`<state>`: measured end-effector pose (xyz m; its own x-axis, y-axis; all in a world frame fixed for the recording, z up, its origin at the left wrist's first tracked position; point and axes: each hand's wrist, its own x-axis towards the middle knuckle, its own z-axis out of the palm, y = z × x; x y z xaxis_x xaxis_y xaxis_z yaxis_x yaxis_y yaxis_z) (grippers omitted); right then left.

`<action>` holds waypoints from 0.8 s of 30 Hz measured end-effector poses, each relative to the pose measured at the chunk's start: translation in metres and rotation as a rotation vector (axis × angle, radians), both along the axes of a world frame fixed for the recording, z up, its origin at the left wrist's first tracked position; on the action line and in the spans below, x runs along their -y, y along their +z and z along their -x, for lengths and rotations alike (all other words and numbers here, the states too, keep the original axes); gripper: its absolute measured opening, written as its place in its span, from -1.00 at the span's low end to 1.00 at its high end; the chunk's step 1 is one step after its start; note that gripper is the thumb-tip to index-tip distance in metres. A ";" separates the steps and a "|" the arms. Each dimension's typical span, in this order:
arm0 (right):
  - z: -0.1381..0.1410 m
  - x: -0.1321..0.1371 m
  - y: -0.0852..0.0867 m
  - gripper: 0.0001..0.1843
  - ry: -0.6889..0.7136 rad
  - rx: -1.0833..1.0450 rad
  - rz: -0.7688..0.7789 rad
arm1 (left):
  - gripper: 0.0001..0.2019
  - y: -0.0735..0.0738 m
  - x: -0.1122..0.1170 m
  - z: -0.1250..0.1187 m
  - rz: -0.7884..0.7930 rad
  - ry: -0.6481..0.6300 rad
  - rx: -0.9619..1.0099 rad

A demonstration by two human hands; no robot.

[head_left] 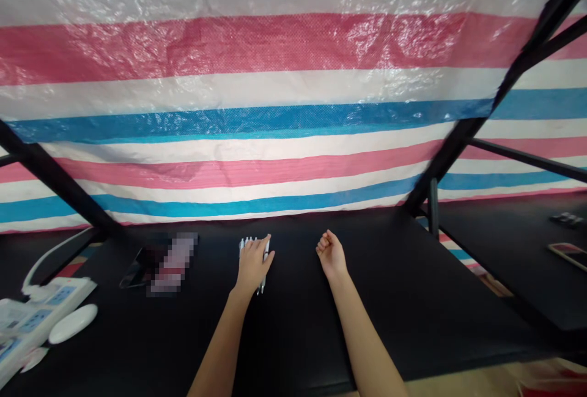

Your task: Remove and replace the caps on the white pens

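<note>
My left hand point(252, 264) lies over a small bunch of white pens point(262, 249) on the black table point(293, 330), fingers curled round them. The pen tips stick out past my fingers toward the striped sheet, and one pen end shows below my palm. My right hand point(331, 254) rests on the table a short way to the right, fingers loosely curled into a fist with nothing visible in it. The two hands are apart.
A dark phone point(137, 267) lies left of my left hand, beside a blurred patch. A white power strip point(36, 314) and a white oval mouse point(72, 323) sit at the far left. A striped plastic sheet point(275, 91) hangs behind, with black frame bars point(481, 115). Another phone point(568, 255) lies on the right table.
</note>
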<state>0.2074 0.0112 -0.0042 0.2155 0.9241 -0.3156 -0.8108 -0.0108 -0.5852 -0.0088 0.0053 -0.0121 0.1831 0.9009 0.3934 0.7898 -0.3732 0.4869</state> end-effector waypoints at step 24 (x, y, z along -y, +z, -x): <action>0.002 0.001 0.002 -0.76 -0.005 0.003 -0.008 | -0.76 0.018 0.001 0.039 0.220 0.465 -0.002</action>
